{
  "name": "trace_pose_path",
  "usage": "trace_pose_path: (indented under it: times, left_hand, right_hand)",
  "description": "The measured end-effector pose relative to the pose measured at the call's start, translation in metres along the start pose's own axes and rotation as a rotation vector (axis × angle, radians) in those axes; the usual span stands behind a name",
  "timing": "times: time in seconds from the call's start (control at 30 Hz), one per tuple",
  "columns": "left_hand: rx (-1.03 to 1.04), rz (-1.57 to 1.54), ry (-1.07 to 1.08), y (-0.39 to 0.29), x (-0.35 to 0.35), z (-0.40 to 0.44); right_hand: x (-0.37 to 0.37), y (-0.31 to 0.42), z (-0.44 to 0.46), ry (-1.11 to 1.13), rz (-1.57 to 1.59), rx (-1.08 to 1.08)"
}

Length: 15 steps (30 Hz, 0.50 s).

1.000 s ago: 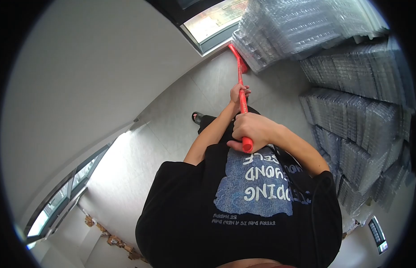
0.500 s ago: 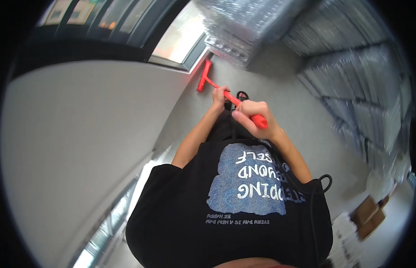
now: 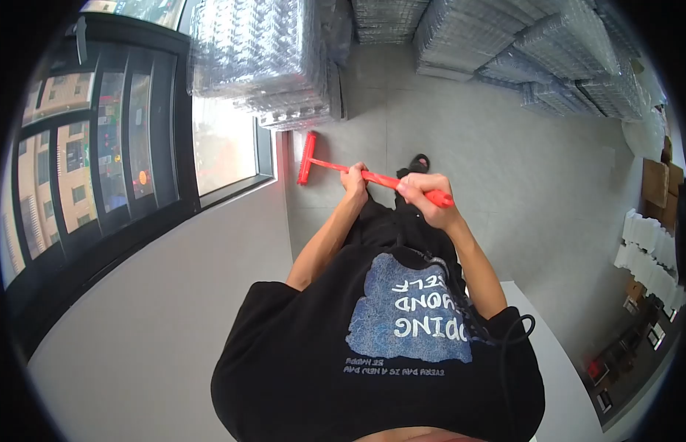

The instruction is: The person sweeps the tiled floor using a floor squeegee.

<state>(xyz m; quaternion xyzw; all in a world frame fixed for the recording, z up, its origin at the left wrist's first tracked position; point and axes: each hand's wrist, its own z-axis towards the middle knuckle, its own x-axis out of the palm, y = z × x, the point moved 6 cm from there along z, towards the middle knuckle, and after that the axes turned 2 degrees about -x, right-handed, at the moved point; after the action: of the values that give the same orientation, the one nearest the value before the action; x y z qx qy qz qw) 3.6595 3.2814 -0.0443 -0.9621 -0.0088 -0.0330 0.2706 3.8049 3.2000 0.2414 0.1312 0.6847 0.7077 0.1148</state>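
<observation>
A red floor brush (image 3: 308, 158) with a long handle lies across the view. Its crossbar head is on the grey floor at the foot of the wall, just below the wrapped stack. Around the middle of the handle my left hand (image 3: 354, 181) is closed. Nearer to my body, my right hand (image 3: 429, 197) grips the upper end, and the red tip sticks out past the fingers. One black sandal (image 3: 420, 163) shows beyond the handle.
Plastic-wrapped stacks (image 3: 262, 51) stand by the window (image 3: 224, 140), with more wrapped stacks (image 3: 505, 44) along the far side. A low white wall (image 3: 210, 272) runs on the left. Cardboard boxes (image 3: 656, 184) and white foam pieces (image 3: 647, 236) are at the right.
My view has turned, so the window and stacks sit differently in it. The brush handle now lies flatter across the view, and its head appears lower and further left. Both hands keep their grip.
</observation>
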Motion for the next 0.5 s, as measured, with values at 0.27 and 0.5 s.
trace_pose_path:
  times: [0.27, 0.5]
  left_hand:
    - [-0.108, 0.302, 0.26, 0.008, 0.038, -0.058]
    - [-0.116, 0.506, 0.484, -0.026, 0.095, -0.108]
  right_hand:
    - [-0.013, 0.058, -0.037, -0.083, -0.036, -0.188]
    - [-0.012, 0.094, -0.06, -0.141, -0.267, -0.274]
